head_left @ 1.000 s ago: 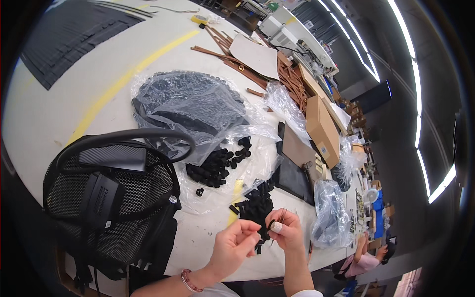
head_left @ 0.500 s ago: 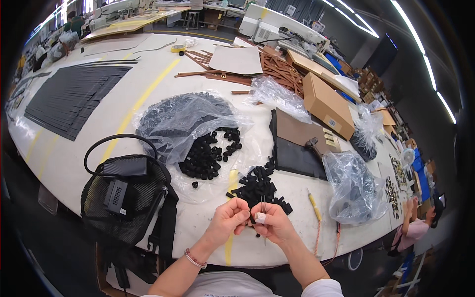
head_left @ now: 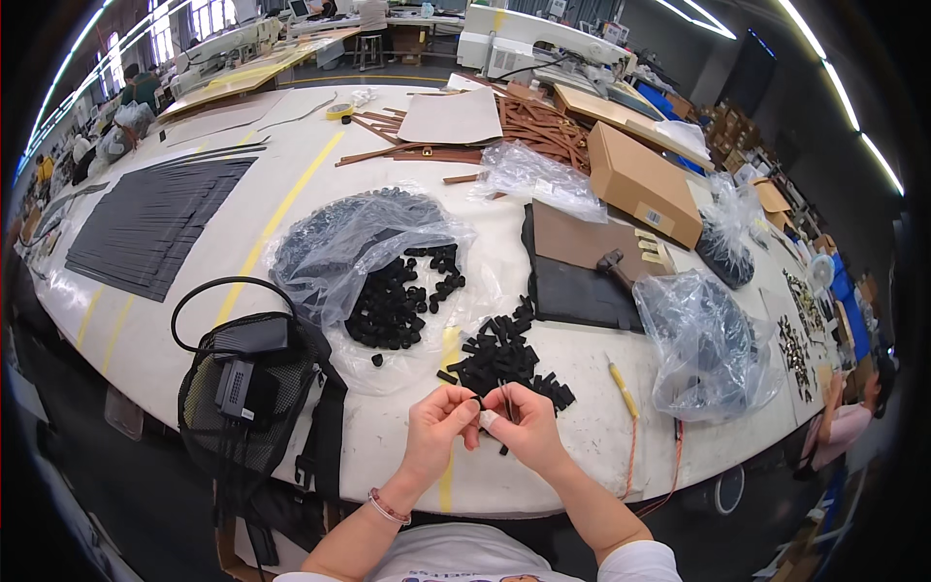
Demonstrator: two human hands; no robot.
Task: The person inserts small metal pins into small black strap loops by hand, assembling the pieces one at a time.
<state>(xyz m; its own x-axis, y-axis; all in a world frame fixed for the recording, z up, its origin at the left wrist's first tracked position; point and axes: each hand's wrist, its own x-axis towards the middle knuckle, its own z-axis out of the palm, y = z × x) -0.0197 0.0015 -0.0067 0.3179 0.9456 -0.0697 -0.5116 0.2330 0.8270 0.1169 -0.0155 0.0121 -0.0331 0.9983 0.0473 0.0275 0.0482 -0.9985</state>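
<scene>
My left hand (head_left: pixel 438 432) is closed in a pinch at the near side of the table, a beaded bracelet on its wrist. Between its fingertips and those of my right hand (head_left: pixel 524 427) shows a small black piece (head_left: pixel 478 402), partly hidden. A pair of slim metal tweezers (head_left: pixel 505 396) sticks up out of my closed right hand. Just beyond the fingers lies a heap of short black strips (head_left: pixel 499 357). Farther off to the left, small black ring-like pieces (head_left: pixel 393 310) spill from a clear plastic bag (head_left: pixel 364 228).
A black mesh bag (head_left: pixel 247 378) stands at the left edge. To the right lie a yellow-handled tool (head_left: pixel 622 390) with a cord, a filled plastic bag (head_left: pixel 703 344) and a hammer (head_left: pixel 613 264) on a dark panel. Beyond are a cardboard box (head_left: pixel 642 184) and brown straps (head_left: pixel 548 131).
The whole view has shifted and tilted a little. Both hands stay together, fingertips still meeting at the small black piece, with the tweezers at a slightly different angle.
</scene>
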